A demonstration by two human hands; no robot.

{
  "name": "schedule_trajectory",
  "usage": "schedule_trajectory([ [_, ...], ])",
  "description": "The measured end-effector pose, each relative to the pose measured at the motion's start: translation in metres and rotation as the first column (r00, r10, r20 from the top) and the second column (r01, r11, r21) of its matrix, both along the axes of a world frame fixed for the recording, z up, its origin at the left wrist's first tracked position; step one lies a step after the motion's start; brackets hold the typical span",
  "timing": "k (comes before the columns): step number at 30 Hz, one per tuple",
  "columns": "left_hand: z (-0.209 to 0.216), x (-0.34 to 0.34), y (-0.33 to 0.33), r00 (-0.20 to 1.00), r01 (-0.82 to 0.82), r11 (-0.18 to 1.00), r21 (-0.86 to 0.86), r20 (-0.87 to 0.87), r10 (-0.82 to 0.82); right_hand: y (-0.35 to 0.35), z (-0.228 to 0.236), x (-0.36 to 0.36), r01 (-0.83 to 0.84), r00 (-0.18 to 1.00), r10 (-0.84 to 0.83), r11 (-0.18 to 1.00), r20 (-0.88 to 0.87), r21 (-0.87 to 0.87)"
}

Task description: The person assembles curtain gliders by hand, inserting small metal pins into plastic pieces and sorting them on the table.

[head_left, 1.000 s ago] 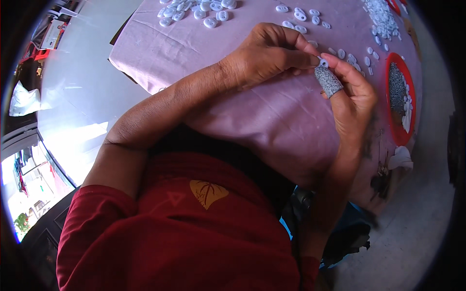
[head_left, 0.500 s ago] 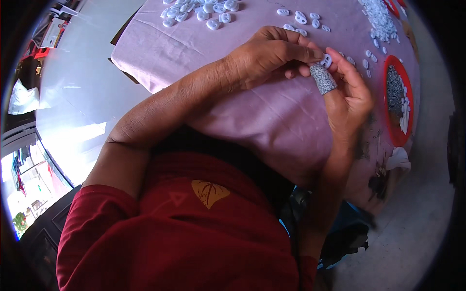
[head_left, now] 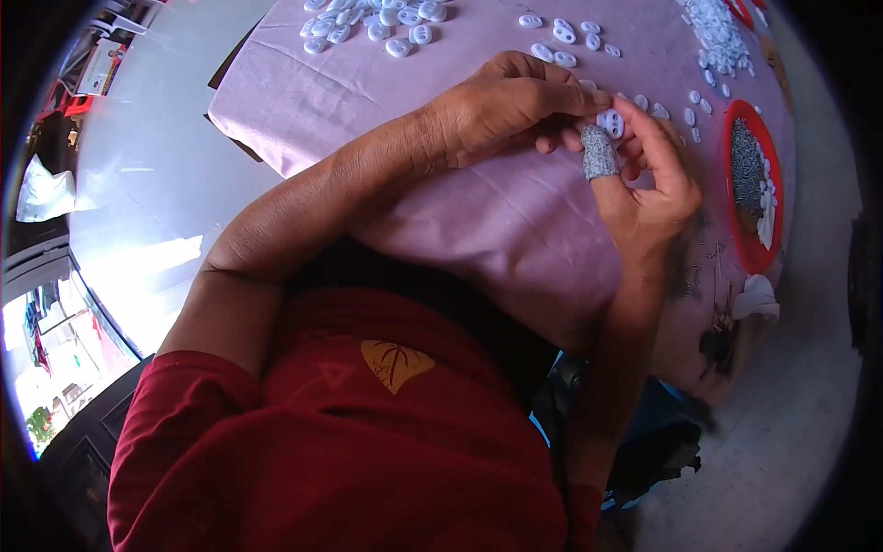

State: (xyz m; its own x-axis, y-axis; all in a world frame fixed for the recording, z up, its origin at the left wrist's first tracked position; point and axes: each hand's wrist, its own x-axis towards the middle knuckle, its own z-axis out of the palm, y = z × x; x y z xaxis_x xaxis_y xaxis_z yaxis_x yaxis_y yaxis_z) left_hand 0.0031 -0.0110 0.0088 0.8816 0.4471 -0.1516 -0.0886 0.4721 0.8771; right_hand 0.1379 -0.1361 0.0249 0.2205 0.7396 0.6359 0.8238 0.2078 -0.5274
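A table [head_left: 441, 221] under a pink cloth [head_left: 515, 230] carries a red bowl [head_left: 731, 189] at the right and scattered white buttons [head_left: 386, 18]. Above it, the left hand [head_left: 501, 106] and right hand [head_left: 648, 179] meet, fingers pinched together on one white button [head_left: 610, 121] beside a grey thumb cover [head_left: 599, 153].

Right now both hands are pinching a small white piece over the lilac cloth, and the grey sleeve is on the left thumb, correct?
Not quite. The grey sleeve is on the right hand, not the left, as the head view shows. The rest holds: the left hand and the right pinch a small white piece over the lilac cloth.
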Motion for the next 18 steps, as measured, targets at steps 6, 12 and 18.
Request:
schedule_trajectory([
  [6,0.0006,-0.003,0.0006,0.999,0.046,0.981,0.187,-0.015,-0.043,-0.0034,0.0045,0.0022,-0.048,0.998,0.05,0.998,0.045,-0.05],
  [12,-0.0051,-0.0005,-0.0028,1.0,-0.014,0.991,0.134,0.011,0.012,-0.0015,0.0044,-0.0005,-0.008,0.997,0.011,0.999,0.078,-0.034],
  [18,-0.0015,-0.0011,-0.0037,0.999,-0.034,0.979,0.199,0.041,0.027,-0.0037,-0.0021,0.0022,-0.003,0.993,0.007,1.0,0.122,-0.029],
])
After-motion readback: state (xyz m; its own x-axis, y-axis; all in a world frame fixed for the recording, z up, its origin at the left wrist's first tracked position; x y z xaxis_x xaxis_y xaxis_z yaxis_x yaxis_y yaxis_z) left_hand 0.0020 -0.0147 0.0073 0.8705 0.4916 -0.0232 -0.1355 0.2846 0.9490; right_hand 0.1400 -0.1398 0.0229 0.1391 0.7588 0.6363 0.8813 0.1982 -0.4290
